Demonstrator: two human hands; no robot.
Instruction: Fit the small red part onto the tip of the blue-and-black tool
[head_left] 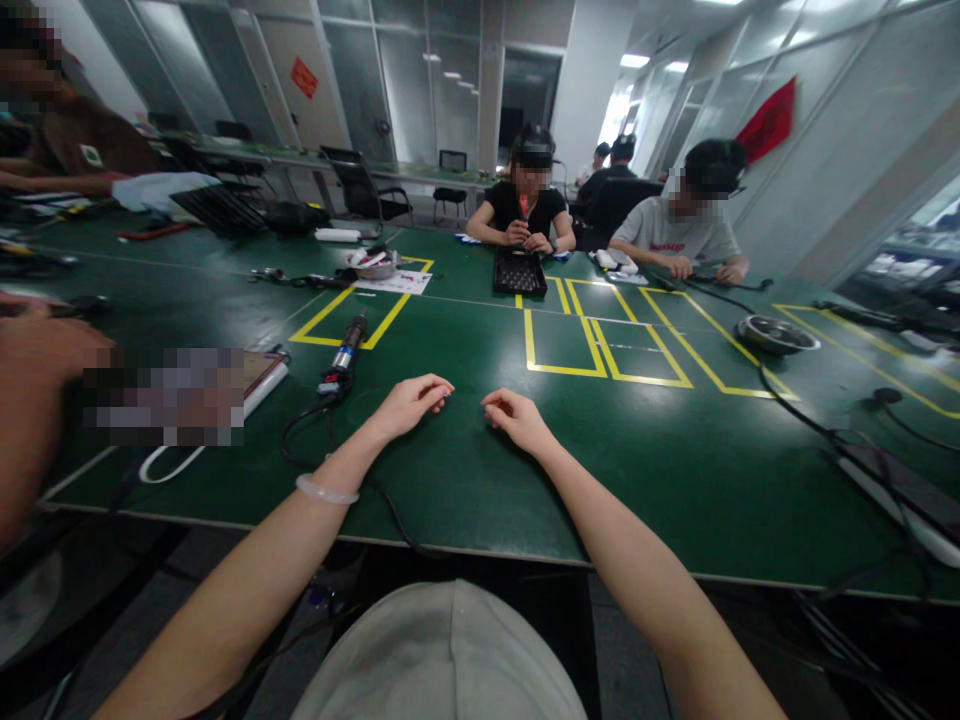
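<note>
Left hand [409, 403], right hand [517, 418], loosely curled on green table [615, 480]

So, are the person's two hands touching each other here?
Apart. The head view shows a strip of bare green table between the left hand and the right hand.

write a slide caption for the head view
Left hand and right hand rest loosely curled on the green table, a corded tool off to the left.
</note>
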